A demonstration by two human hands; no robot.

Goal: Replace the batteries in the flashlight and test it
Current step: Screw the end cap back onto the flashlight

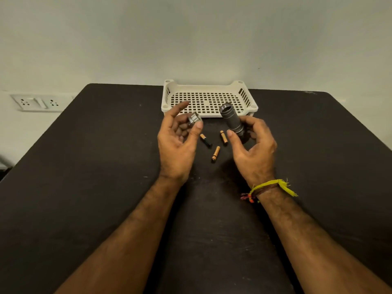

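We take the white perforated tray (209, 98) at the far edge of the dark table (84, 166) as our landmark. Just in front of the tray's near right corner, our right hand (252, 151) holds the grey flashlight body (231, 119), thumb and fingers curled round its lower end, the open threaded mouth tilted up and away toward the tray. In front of the tray's near left corner, our left hand (177, 141) pinches the unscrewed metal end cap (193, 119) between thumb and fingers, the index finger stretched out toward the tray's rim. Nearer us than the tray, between the two hands, three batteries (216, 153) lie loose on the table, apart from one another. A yellow thread band (273, 185) circles the right wrist
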